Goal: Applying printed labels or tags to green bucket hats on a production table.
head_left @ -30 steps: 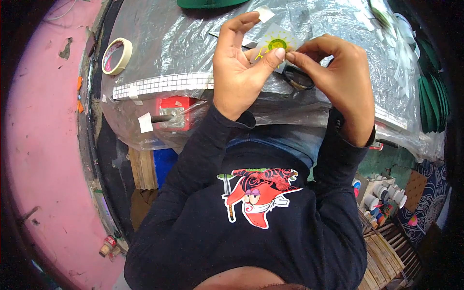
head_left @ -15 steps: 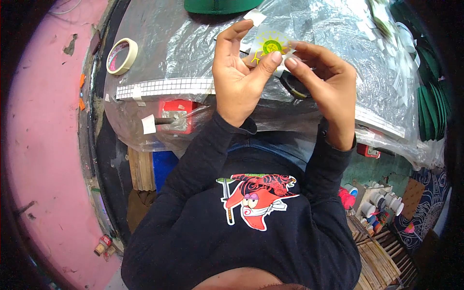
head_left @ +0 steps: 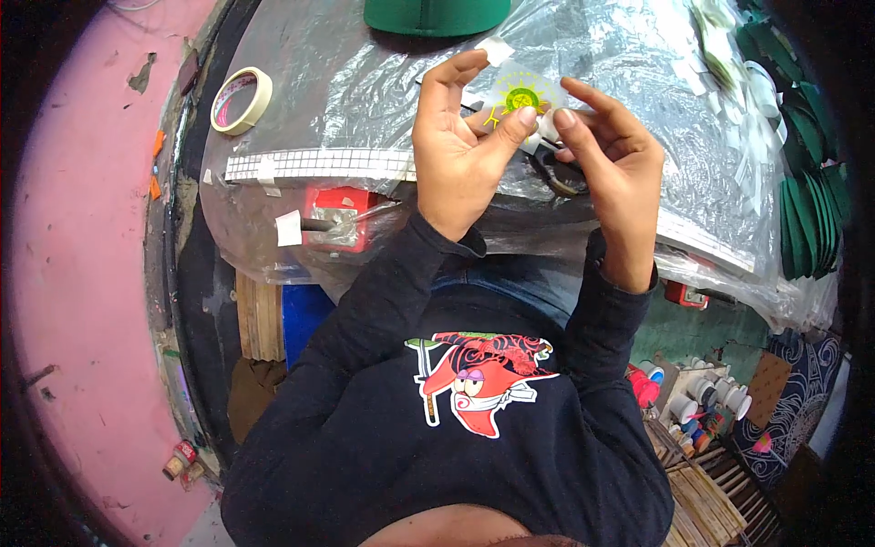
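Observation:
A small translucent sheet [head_left: 505, 91] bears a yellow and green sun emblem. My left hand [head_left: 462, 146] is closed on it, thumb pressed over its lower part and the other fingers behind. By my left index fingertip shows a white patch [head_left: 495, 51]. Close to the sheet's right edge is my right hand [head_left: 612, 141], thumb and index finger apart; whether it still touches the sheet is hard to see. Below the sheet, a dark ring-shaped thing [head_left: 558, 175] lies partly hidden on the plastic-covered table [head_left: 319, 100]. Beyond my hands stands a green cap [head_left: 437, 16].
A roll of masking tape [head_left: 242, 100] lies at the left. A gridded white strip [head_left: 319, 165] runs along the near edge, above a red clamp [head_left: 339, 219]. Green fabric pieces [head_left: 809, 223] are stacked at the right. Thread spools [head_left: 715, 392] stand low at the right.
The view has shifted slightly, and the sheet with both hands sits a little differently. My right thumb and index finger have spread slightly apart. My left hand keeps its hold on the sheet.

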`<state>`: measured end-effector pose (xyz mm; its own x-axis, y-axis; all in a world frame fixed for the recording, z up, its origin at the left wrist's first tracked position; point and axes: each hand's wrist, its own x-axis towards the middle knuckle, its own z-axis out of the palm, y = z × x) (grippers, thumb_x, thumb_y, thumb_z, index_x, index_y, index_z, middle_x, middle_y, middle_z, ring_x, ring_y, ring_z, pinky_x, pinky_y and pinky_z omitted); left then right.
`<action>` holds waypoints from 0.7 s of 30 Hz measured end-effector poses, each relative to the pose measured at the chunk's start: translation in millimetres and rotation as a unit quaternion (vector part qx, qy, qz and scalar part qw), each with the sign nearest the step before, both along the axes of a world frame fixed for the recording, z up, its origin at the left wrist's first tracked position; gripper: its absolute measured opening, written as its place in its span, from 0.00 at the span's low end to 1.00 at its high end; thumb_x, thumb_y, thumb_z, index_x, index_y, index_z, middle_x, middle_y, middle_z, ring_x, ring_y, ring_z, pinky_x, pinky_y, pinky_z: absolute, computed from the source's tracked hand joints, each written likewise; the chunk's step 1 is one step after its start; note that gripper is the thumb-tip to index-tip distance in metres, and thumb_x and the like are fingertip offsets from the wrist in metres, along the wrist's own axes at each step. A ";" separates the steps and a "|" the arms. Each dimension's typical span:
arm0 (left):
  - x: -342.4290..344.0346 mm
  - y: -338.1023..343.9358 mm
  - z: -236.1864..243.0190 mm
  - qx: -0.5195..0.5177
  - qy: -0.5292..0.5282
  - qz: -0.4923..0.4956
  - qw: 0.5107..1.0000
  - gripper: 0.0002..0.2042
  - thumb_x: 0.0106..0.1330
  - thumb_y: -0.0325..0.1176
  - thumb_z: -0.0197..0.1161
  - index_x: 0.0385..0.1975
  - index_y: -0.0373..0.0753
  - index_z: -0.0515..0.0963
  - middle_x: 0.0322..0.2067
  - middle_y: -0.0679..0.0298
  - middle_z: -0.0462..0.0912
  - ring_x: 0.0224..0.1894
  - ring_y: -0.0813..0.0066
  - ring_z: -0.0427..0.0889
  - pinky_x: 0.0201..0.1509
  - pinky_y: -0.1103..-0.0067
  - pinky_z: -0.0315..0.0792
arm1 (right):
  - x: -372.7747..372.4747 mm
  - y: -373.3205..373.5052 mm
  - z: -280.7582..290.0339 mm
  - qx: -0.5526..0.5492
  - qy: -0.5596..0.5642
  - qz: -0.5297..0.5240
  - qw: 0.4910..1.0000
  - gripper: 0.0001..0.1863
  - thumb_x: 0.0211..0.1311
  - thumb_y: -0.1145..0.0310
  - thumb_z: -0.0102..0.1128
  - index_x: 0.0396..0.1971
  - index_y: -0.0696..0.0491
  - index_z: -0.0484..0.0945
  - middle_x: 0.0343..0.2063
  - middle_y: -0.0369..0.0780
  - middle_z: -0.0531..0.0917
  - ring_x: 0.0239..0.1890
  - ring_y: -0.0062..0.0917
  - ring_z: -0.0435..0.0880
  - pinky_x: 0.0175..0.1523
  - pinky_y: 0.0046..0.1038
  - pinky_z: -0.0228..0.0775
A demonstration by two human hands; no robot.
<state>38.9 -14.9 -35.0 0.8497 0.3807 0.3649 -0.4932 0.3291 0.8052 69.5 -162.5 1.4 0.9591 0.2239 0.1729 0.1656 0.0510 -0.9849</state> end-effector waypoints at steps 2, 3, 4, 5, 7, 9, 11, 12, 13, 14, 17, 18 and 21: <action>-0.8 -0.5 1.2 -0.010 0.005 0.005 1.000 0.30 0.61 0.17 0.70 0.62 0.33 0.64 0.59 0.52 0.70 0.58 0.67 0.77 0.60 0.73 0.79 | 0.1 -1.4 -0.8 -0.013 0.017 -0.003 1.000 0.15 0.65 0.69 0.71 0.48 0.60 0.85 0.36 0.38 0.88 0.37 0.16 0.85 0.40 0.17 0.76; -1.2 -0.9 1.8 -0.021 0.003 0.008 1.000 0.30 0.61 0.17 0.70 0.62 0.33 0.65 0.59 0.52 0.70 0.58 0.67 0.77 0.60 0.73 0.80 | 0.1 -2.9 -1.1 -0.022 0.026 -0.004 0.999 0.16 0.65 0.68 0.70 0.50 0.59 0.84 0.37 0.38 0.88 0.37 0.16 0.84 0.40 0.17 0.75; -1.1 -1.0 2.4 -0.021 0.002 0.009 1.000 0.30 0.61 0.17 0.70 0.62 0.33 0.65 0.59 0.52 0.70 0.58 0.67 0.77 0.60 0.73 0.80 | 0.2 -4.1 -1.5 -0.022 0.025 -0.003 0.999 0.16 0.65 0.68 0.70 0.50 0.59 0.84 0.37 0.38 0.88 0.37 0.16 0.84 0.40 0.17 0.75; -0.9 -1.2 2.8 -0.025 -0.001 0.008 1.000 0.29 0.61 0.18 0.70 0.61 0.33 0.65 0.58 0.52 0.71 0.58 0.67 0.77 0.60 0.73 0.79 | 0.1 -5.3 -2.1 -0.045 0.029 0.005 0.999 0.16 0.65 0.68 0.70 0.49 0.59 0.84 0.37 0.38 0.88 0.36 0.15 0.84 0.40 0.17 0.75; -0.2 -1.0 3.4 -0.029 -0.005 0.008 1.000 0.29 0.61 0.18 0.71 0.61 0.33 0.65 0.58 0.52 0.71 0.58 0.67 0.77 0.60 0.73 0.79 | 0.4 -5.5 -4.0 -0.068 0.032 0.013 0.997 0.15 0.65 0.68 0.70 0.49 0.59 0.84 0.37 0.38 0.88 0.36 0.15 0.84 0.40 0.17 0.75; 0.7 -0.5 3.8 -0.012 -0.015 0.012 1.000 0.29 0.61 0.18 0.71 0.60 0.33 0.65 0.58 0.52 0.71 0.58 0.66 0.78 0.60 0.73 0.79 | 1.1 -3.4 -5.9 -0.077 -0.011 -0.012 0.997 0.14 0.64 0.69 0.71 0.47 0.60 0.85 0.36 0.38 0.88 0.34 0.15 0.83 0.38 0.18 0.74; -0.2 -0.9 4.1 -0.007 -0.007 0.011 1.000 0.29 0.61 0.18 0.71 0.60 0.33 0.65 0.57 0.52 0.71 0.58 0.66 0.78 0.60 0.74 0.79 | 1.9 -1.2 -6.1 -0.087 -0.048 -0.023 0.995 0.13 0.63 0.70 0.72 0.44 0.60 0.86 0.34 0.38 0.88 0.33 0.15 0.83 0.37 0.19 0.74; -1.0 -1.1 4.2 -0.001 0.002 0.008 1.000 0.29 0.61 0.19 0.71 0.60 0.33 0.65 0.57 0.52 0.71 0.57 0.67 0.78 0.60 0.74 0.79 | 2.1 0.0 -5.6 -0.108 -0.069 -0.045 0.991 0.11 0.61 0.71 0.73 0.41 0.60 0.87 0.32 0.38 0.88 0.32 0.15 0.83 0.36 0.19 0.74; -1.6 -1.4 4.4 -0.002 0.002 0.009 1.000 0.29 0.61 0.19 0.71 0.60 0.33 0.65 0.57 0.52 0.71 0.57 0.67 0.78 0.60 0.74 0.79 | 2.0 -0.6 -3.8 -0.100 -0.077 -0.042 0.991 0.11 0.61 0.71 0.73 0.41 0.60 0.87 0.32 0.38 0.88 0.32 0.15 0.83 0.36 0.19 0.74; -2.2 -1.5 4.7 0.000 0.007 0.008 1.000 0.29 0.61 0.18 0.71 0.61 0.33 0.65 0.57 0.52 0.71 0.57 0.67 0.78 0.60 0.74 0.79 | 1.6 -2.6 -1.1 -0.147 -0.090 -0.039 0.984 0.09 0.60 0.72 0.73 0.39 0.59 0.87 0.30 0.38 0.88 0.31 0.15 0.83 0.35 0.20 0.74; -1.9 -1.5 5.0 -0.004 0.013 0.011 1.000 0.28 0.61 0.18 0.71 0.60 0.33 0.65 0.57 0.53 0.71 0.57 0.67 0.79 0.59 0.74 0.80 | -1.6 -8.4 7.0 -0.223 -0.133 -0.030 0.965 0.07 0.58 0.73 0.74 0.34 0.59 0.88 0.29 0.39 0.88 0.29 0.16 0.83 0.35 0.20 0.73; -1.5 -1.2 4.9 -0.008 0.010 0.013 1.000 0.28 0.61 0.18 0.70 0.59 0.33 0.65 0.56 0.53 0.71 0.56 0.67 0.79 0.59 0.73 0.80 | -3.1 -9.5 8.9 -0.241 -0.170 -0.021 0.955 0.06 0.57 0.73 0.74 0.33 0.58 0.88 0.29 0.40 0.88 0.29 0.16 0.82 0.34 0.20 0.73; 0.0 0.2 4.4 -0.045 0.021 0.035 0.998 0.26 0.62 0.18 0.69 0.58 0.33 0.66 0.56 0.53 0.71 0.55 0.67 0.80 0.58 0.73 0.81 | -7.7 -8.8 11.2 -0.193 -0.140 -0.040 0.970 0.06 0.60 0.72 0.72 0.34 0.59 0.89 0.28 0.39 0.88 0.28 0.15 0.82 0.34 0.19 0.71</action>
